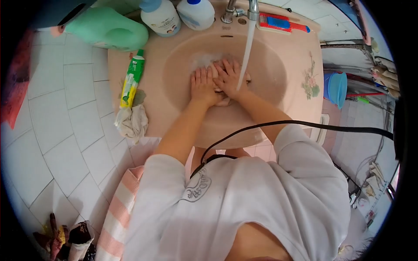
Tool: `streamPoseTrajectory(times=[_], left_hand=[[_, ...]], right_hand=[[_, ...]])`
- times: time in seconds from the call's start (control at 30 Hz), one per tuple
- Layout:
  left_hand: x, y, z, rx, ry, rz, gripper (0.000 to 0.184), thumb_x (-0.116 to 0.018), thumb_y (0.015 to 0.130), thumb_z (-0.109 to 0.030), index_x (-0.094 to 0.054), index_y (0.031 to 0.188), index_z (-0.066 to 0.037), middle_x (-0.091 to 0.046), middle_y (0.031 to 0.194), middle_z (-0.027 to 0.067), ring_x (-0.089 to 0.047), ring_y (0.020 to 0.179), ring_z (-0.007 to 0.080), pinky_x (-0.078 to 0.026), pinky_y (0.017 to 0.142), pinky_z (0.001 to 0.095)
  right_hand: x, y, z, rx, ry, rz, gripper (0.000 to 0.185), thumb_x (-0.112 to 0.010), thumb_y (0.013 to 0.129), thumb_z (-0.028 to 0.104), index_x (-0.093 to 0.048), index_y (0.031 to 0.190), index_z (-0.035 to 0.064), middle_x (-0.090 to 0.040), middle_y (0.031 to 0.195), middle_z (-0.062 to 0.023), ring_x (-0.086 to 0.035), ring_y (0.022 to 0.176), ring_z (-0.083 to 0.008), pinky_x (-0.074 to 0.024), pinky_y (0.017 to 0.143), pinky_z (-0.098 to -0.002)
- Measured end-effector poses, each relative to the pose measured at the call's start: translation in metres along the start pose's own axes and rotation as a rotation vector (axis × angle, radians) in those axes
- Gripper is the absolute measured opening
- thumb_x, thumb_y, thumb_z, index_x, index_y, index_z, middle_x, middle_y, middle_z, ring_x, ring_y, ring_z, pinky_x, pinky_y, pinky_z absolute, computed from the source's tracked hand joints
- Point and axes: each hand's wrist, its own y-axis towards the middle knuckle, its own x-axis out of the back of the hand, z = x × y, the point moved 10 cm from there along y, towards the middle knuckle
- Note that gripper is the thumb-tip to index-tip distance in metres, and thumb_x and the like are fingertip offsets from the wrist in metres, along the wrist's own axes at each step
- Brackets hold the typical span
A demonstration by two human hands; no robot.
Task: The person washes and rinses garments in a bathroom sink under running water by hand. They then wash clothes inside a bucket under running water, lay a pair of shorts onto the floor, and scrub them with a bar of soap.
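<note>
- Nearest the camera is the pale grey shirt [244, 187], with a black cable [278, 123] crossing between it and the fingers.
- The left hand [204, 90] lies palm down inside the washbasin [150, 65], its fingers extended and slightly apart over a pale, soft-looking item [224, 102].
- The right hand [233, 80] lies just beside it, palm down on the same item, fingers extended and slightly spread; the two hands touch or nearly touch.
- The item sits under the fingers of both hands, mostly hidden, with only small parts showing around them.
- Whitish foam [204, 59] lies just beyond the fingers.
- A water stream [247, 52] runs from the tap [253, 12], beyond the fingers, down to the right hand.
- Left of the fingers, on the rim, lie a green and yellow tube [133, 80] and a crumpled whitish cloth [134, 124].
- Beyond the fingers, to the left, are a green bottle [109, 28] and two white bottles [161, 18]; to the right lies a red and blue brush [281, 22].
</note>
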Motion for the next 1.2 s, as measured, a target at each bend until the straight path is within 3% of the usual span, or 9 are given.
streamPoseTrajectory(times=[0.4,0.5,0.57,0.63,0.7,0.87,0.93,1.0,1.2], left_hand=[[-0.027,0.022,0.003,0.029,-0.035,0.138,0.089,-0.056,0.071,-0.044,-0.016,0.136,0.001,-0.020,0.139,0.0220,-0.020,0.128,0.0359,-0.013,0.106,0.0427],[0.013,-0.004,0.017,0.149,-0.680,-0.325,0.084,-0.055,0.074,-0.047,-0.019,0.135,-0.002,-0.024,0.138,0.0195,-0.029,0.124,0.0350,-0.022,0.103,0.0440],[-0.059,-0.007,0.028,0.478,-1.545,-0.153,0.077,-0.054,0.077,-0.051,-0.025,0.133,-0.007,-0.029,0.135,0.0156,-0.038,0.117,0.0328,-0.032,0.096,0.0427],[-0.033,-0.015,-0.002,0.608,-1.954,0.103,0.072,-0.054,0.078,-0.050,-0.029,0.131,-0.008,-0.033,0.132,0.0143,-0.040,0.115,0.0314,-0.033,0.095,0.0420],[-0.024,-0.018,-0.033,0.572,-2.444,0.456,0.057,-0.056,0.080,-0.046,-0.041,0.123,-0.011,-0.048,0.118,0.0120,-0.046,0.107,0.0286,-0.037,0.092,0.0441],[-0.055,0.001,-0.027,0.333,-2.142,0.336,0.036,-0.046,0.087,-0.041,-0.052,0.107,-0.011,-0.058,0.102,0.0093,-0.058,0.090,0.0269,-0.050,0.075,0.0416],[-0.091,0.019,-0.020,0.434,-2.387,0.274,0.032,-0.044,0.089,-0.035,-0.053,0.104,-0.008,-0.057,0.104,0.0102,-0.059,0.087,0.0251,-0.052,0.073,0.0376],[-0.097,0.016,-0.023,0.558,-2.296,0.167,0.034,-0.042,0.089,-0.034,-0.052,0.106,-0.007,-0.058,0.102,0.0101,-0.058,0.090,0.0232,-0.050,0.076,0.0388],[-0.039,-0.015,-0.047,0.523,-2.208,-0.009,0.041,-0.041,0.088,-0.039,-0.054,0.103,-0.004,-0.059,0.096,0.0108,-0.058,0.089,0.0217,-0.048,0.075,0.0350]], right_hand=[[-0.007,0.027,-0.030,-0.250,0.085,0.116,0.030,-0.054,0.077,0.035,-0.063,0.091,0.0104,-0.055,0.102,-0.0105,-0.051,0.093,-0.0328,-0.0414,0.076,-0.0429],[0.013,0.016,-0.027,-0.340,0.135,0.272,0.031,-0.056,0.076,0.035,-0.061,0.093,0.0089,-0.059,0.097,-0.0115,-0.057,0.083,-0.0313,-0.0453,0.068,-0.0415],[0.014,0.006,-0.017,-0.346,0.211,0.377,0.033,-0.057,0.076,0.034,-0.059,0.096,0.0080,-0.060,0.094,-0.0112,-0.058,0.078,-0.0298,-0.0463,0.065,-0.0429],[0.011,-0.033,-0.030,-0.859,0.879,0.269,0.033,-0.066,0.067,0.032,-0.061,0.085,0.0052,-0.060,0.097,-0.0113,-0.058,0.075,-0.0283,-0.0474,0.064,-0.0370],[0.032,-0.033,-0.014,-0.602,0.857,0.122,0.033,-0.068,0.064,0.030,-0.061,0.082,0.0033,-0.059,0.097,-0.0117,-0.058,0.074,-0.0269,-0.0468,0.063,-0.0348],[0.112,-0.034,0.043,-0.104,0.799,-0.012,0.035,-0.073,0.063,0.028,-0.058,0.075,-0.0011,-0.058,0.089,-0.0120,-0.056,0.079,-0.0236,-0.0439,0.065,-0.0319],[0.059,-0.043,-0.003,-0.378,0.965,0.007,0.038,-0.074,0.063,0.028,-0.057,0.081,-0.0008,-0.057,0.090,-0.0110,-0.055,0.083,-0.0210,-0.0445,0.066,-0.0312],[0.025,-0.080,-0.049,-1.159,1.374,-0.226,0.043,-0.072,0.070,0.023,-0.052,0.103,0.0031,-0.054,0.100,-0.0058,-0.052,0.094,-0.0180,-0.0434,0.076,-0.0306],[0.013,-0.070,-0.035,-1.156,1.636,-0.144,0.037,-0.053,0.082,0.033,-0.054,0.101,0.0015,-0.056,0.091,-0.0128,-0.055,0.083,-0.0193,-0.0463,0.067,-0.0331]])
